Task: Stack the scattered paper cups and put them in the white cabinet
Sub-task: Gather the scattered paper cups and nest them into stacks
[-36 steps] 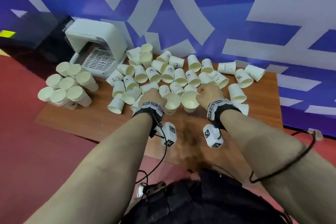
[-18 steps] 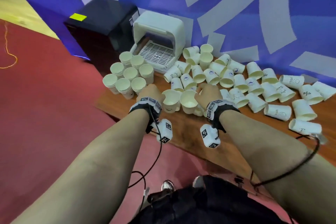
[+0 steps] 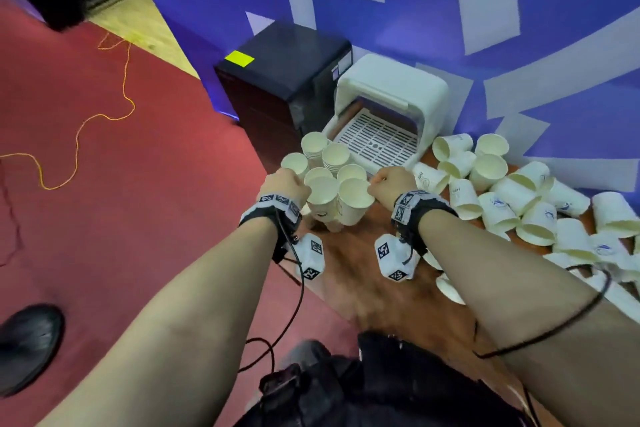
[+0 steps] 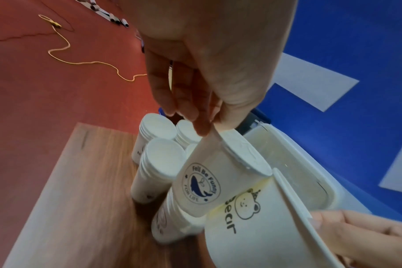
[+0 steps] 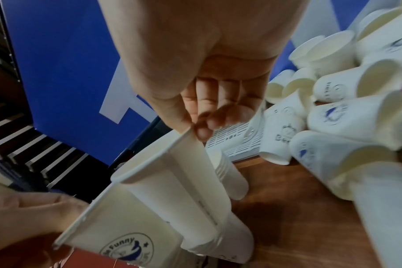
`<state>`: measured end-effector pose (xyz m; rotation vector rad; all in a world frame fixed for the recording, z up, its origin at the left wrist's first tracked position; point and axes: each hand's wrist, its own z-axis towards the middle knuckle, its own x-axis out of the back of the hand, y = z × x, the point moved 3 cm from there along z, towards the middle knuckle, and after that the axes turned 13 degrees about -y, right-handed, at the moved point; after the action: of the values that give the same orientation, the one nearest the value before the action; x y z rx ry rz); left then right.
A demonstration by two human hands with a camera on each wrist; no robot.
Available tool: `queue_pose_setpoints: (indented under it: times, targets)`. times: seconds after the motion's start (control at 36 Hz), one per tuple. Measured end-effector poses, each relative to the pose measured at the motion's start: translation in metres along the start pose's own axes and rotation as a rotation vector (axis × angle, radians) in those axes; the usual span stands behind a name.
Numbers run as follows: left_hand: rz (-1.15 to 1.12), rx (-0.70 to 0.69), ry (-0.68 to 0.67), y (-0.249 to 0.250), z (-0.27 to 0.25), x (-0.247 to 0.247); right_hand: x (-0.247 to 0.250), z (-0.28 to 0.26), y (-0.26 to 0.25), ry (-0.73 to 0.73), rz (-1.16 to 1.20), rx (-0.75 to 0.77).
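Both hands carry a short stack of paper cups by the rim, side by side and touching. The left hand (image 3: 290, 184) pinches the rim of the whale-logo stack (image 3: 322, 199) between thumb and fingertips (image 4: 201, 127); the right hand (image 3: 391, 184) pinches the rim of the bear-logo stack (image 3: 353, 201) in the same way, its other fingers curled into the palm. Each grip sits at the top of its stack, so the cups hang below it, long axis near upright, bottoms tipped slightly toward the person at 6 o'clock.

The white cabinet (image 3: 394, 97) lies at 1 o'clock from the held cups, its open mouth facing them and its slotted tray (image 3: 377, 140) running out toward the bench (image 3: 374, 288). The right hand is the nearer one. Between the grips and that mouth, at 12 o'clock, stand 5 or so finished stacks (image 3: 332, 156), upright and packed together, just beyond the held cups.

My judgement: the move turns on clearing those standing stacks, passing over them or to their right. Open room is scarce there: loose cups (image 3: 519, 198) lie heaped on their sides from 2 to 4 o'clock. At 9 o'clock the bench edge drops to red floor (image 3: 138, 218), and a black box (image 3: 284, 80) stands at 11 o'clock beside the cabinet. A rim pinch lets a hanging stack swing.
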<state>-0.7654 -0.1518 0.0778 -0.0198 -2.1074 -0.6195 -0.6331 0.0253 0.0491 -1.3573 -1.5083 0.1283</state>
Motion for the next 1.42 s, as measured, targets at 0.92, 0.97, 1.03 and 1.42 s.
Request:
queue_pose_setpoints:
  times: [0.92, 0.97, 1.03, 1.42]
  targets:
    - [-0.057, -0.228, -0.346, -0.102, 0.15, 0.092, -0.116, 0.027, -0.083, 0.393, 0.222, -0.386]
    - [-0.053, -0.229, -0.362, -0.1, 0.151, 0.093, -0.12, 0.027, -0.085, 0.349, 0.222, -0.417]
    - [-0.044, -0.236, -0.38, -0.098, 0.152, 0.093, -0.124, 0.03, -0.085, 0.312, 0.206, -0.43]
    - [0.1, -0.28, -0.479, -0.103, 0.162, 0.061, -0.143, 0.04, -0.08, 0.213, 0.027, -0.395]
